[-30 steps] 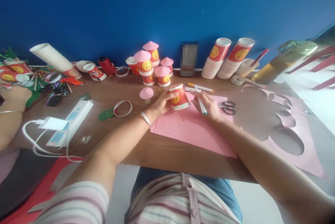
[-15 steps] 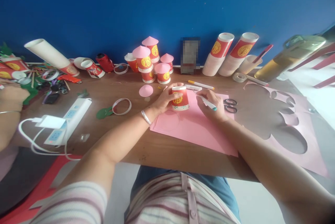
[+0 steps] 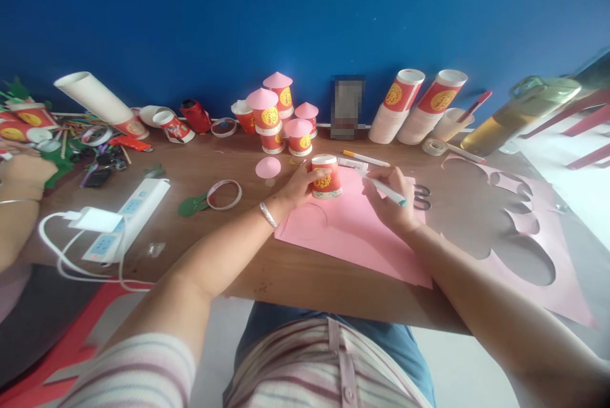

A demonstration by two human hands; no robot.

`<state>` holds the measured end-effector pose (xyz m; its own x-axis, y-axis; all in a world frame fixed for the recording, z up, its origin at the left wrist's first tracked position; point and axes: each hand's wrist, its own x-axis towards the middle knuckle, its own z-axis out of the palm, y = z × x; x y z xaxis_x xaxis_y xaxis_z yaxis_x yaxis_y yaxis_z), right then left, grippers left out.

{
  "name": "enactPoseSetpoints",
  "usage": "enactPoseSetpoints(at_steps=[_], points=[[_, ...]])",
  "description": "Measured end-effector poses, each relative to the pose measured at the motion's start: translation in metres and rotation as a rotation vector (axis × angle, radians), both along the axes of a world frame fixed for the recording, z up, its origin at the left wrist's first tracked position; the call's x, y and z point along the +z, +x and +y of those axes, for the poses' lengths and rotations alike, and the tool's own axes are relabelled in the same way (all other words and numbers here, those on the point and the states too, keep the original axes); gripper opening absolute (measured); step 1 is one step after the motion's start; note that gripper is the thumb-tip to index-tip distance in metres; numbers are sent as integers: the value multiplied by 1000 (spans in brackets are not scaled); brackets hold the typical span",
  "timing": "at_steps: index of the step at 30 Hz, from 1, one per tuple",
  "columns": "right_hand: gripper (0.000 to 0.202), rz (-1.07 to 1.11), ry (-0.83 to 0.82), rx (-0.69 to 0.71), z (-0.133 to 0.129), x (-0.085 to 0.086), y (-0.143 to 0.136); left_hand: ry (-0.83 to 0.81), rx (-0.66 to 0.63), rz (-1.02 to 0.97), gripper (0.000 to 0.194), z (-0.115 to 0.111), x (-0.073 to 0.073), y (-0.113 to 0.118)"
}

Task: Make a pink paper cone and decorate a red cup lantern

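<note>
Red cup [image 3: 333, 182] at mid-frame, gripped by my left hand [image 3: 301, 187]; my right hand [image 3: 389, 210] pinches a white marker [image 3: 387, 190] over pink paper [image 3: 355, 227], black scissor handles [image 3: 422, 196] just right of it; pink-topped cups [image 3: 269, 117] stand above centre, a power strip [image 3: 136, 206] lies at left

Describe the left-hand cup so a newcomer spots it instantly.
On the brown table, find the pink paper sheets. Near their far left corner, the left hand holds a red cup with a yellow emblem. Unlike the pink-coned cups behind it, its white top is uncovered.
</note>
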<state>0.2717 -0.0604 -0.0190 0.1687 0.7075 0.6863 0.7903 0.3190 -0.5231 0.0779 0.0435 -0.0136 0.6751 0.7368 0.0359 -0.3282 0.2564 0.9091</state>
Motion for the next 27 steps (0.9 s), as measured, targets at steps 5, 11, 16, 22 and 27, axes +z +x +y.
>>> enactPoseSetpoints(at_steps=[5, 11, 16, 22, 27], points=[[10, -249, 181, 273, -16, 8, -23, 31, -27, -15, 27, 4, -5, 0], [22, -317, 196, 365, -16, 3, -27, -2, 6, 5, 29, 4, -1, 1], [22, -336, 193, 375, -16, 3, -30, -83, -22, -23, 28, 8, -4, -2], [21, -332, 194, 398, -18, 8, -35, -139, -36, -94, 31, 14, -10, -4], [21, -310, 187, 399, -19, 7, -32, -237, -66, -103, 36, 17, -11, -5]])
